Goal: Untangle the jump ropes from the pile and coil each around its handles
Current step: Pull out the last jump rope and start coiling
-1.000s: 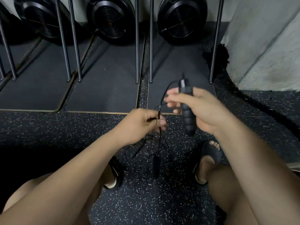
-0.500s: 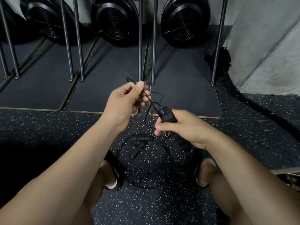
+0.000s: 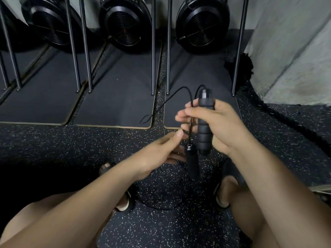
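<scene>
My right hand [image 3: 220, 126] grips a black ribbed jump-rope handle [image 3: 204, 133] upright in front of me. A thin black cord [image 3: 191, 120] loops from the handle's top and runs down beside it under my right fingertips. The rope's second handle [image 3: 192, 163] hangs from that cord, just below. Another stretch of cord [image 3: 172, 92] arcs off to the left toward the mat edge. My left hand [image 3: 159, 154] is blurred, its fingers loosely extended toward the hanging cord without holding it. More black rope [image 3: 161, 207] lies looped on the floor between my feet.
I squat on speckled rubber floor [image 3: 107, 144] with sandalled feet [image 3: 222, 192] either side of the rope. Dark mats [image 3: 116, 97], metal rack posts [image 3: 153, 51] and black fan wheels [image 3: 125, 24] stand ahead. A thick battle rope [image 3: 286, 120] runs along the right, below a concrete wall [image 3: 295, 59].
My right hand lifted the handle from low and tilted to upright. My left hand let go of the cord and dropped lower. The second handle now hangs off the floor.
</scene>
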Demonstrator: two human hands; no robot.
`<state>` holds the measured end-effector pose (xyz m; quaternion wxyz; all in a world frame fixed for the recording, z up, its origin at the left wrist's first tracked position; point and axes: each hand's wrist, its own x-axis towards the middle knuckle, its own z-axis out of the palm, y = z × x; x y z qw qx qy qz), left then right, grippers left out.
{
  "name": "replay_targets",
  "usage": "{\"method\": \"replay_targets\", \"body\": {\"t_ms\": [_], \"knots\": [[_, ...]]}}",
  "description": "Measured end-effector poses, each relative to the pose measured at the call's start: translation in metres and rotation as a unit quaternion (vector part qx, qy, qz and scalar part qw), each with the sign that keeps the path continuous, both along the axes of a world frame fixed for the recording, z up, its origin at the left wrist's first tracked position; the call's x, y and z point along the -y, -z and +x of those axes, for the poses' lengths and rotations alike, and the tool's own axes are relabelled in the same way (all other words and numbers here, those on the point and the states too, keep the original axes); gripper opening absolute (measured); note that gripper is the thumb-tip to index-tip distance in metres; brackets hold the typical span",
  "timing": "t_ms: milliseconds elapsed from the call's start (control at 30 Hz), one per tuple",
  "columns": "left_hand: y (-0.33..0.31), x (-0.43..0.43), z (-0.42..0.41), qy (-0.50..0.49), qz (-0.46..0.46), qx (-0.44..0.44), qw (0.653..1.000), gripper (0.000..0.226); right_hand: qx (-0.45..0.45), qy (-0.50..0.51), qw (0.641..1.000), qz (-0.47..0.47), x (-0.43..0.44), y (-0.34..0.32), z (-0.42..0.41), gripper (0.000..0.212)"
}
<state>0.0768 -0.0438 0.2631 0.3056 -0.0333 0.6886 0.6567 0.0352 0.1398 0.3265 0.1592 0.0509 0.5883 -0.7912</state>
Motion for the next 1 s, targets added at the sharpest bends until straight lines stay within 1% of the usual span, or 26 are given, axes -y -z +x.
{"method": "replay_targets", "body": {"t_ms": [33, 100, 167, 233, 367, 467, 500, 533, 600, 633, 667, 700, 767, 800, 867, 900, 967, 1000], "knots": [[0.002, -0.002, 0.003, 0.021, 0.007, -0.006, 1.000, 0.049, 0.003, 0.023, 1.000, -0.014, -0.003, -0.002, -0.003, 0.020], [0.007, -0.005, 0.007, 0.071, 0.008, -0.033, 0.997, 0.046, 0.017, 0.066, 0.997, -0.044, -0.008, -0.004, -0.008, 0.015], [0.014, -0.010, 0.009, 0.095, 0.024, -0.054, 0.994, 0.047, 0.038, 0.096, 0.992, -0.072, -0.011, -0.005, -0.011, 0.011], [0.017, -0.017, 0.010, 0.084, 0.033, -0.067, 0.994, 0.047, 0.054, 0.103, 0.989, -0.090, -0.012, -0.004, -0.013, 0.009], [0.019, -0.029, 0.010, 0.049, 0.015, -0.104, 0.993, 0.031, 0.073, 0.095, 0.987, -0.109, -0.010, -0.001, -0.014, 0.007], [0.017, -0.028, 0.008, 0.032, 0.016, -0.109, 0.993, 0.026, 0.072, 0.095, 0.987, -0.105, -0.011, 0.000, -0.015, 0.004], [0.015, -0.025, 0.007, 0.025, 0.014, -0.113, 0.993, 0.023, 0.072, 0.095, 0.989, -0.084, -0.013, 0.000, -0.016, 0.012], [0.013, -0.022, 0.005, 0.016, 0.014, -0.119, 0.993, 0.022, 0.071, 0.092, 0.992, -0.039, -0.017, 0.001, -0.018, 0.024], [0.008, -0.015, 0.002, -0.010, 0.019, -0.131, 0.991, 0.023, 0.069, 0.084, 0.989, 0.098, -0.025, 0.005, -0.021, 0.046], [0.005, -0.012, 0.000, -0.028, 0.029, -0.129, 0.991, 0.028, 0.063, 0.079, 0.984, 0.148, -0.028, 0.007, -0.021, 0.053], [0.003, -0.009, -0.001, -0.047, 0.044, -0.122, 0.990, 0.034, 0.058, 0.073, 0.981, 0.170, -0.030, 0.008, -0.020, 0.055], [0.001, -0.006, -0.003, -0.067, 0.058, -0.109, 0.990, 0.034, 0.056, 0.072, 0.983, 0.162, -0.030, 0.009, -0.020, 0.055], [-0.004, -0.003, -0.006, -0.090, 0.080, -0.085, 0.989, 0.021, 0.055, 0.069, 0.988, 0.127, -0.029, 0.008, -0.016, 0.049], [-0.006, -0.001, -0.008, -0.101, 0.086, -0.079, 0.988, 0.019, 0.051, 0.067, 0.987, 0.140, -0.026, 0.007, -0.014, 0.045], [-0.009, 0.003, -0.013, -0.124, 0.095, -0.069, 0.985, 0.023, 0.046, 0.067, 0.979, 0.188, -0.018, 0.007, -0.010, 0.036], [-0.010, 0.004, -0.015, -0.135, 0.100, -0.066, 0.984, 0.022, 0.049, 0.071, 0.976, 0.198, -0.013, 0.010, -0.008, 0.034], [-0.011, 0.005, -0.017, -0.151, 0.117, -0.064, 0.979, 0.018, 0.043, 0.070, 0.978, 0.192, -0.002, 0.016, -0.002, 0.028], [-0.011, 0.006, -0.019, -0.158, 0.125, -0.065, 0.977, 0.016, 0.024, 0.063, 0.979, 0.193, 0.004, 0.019, 0.000, 0.023]]}}
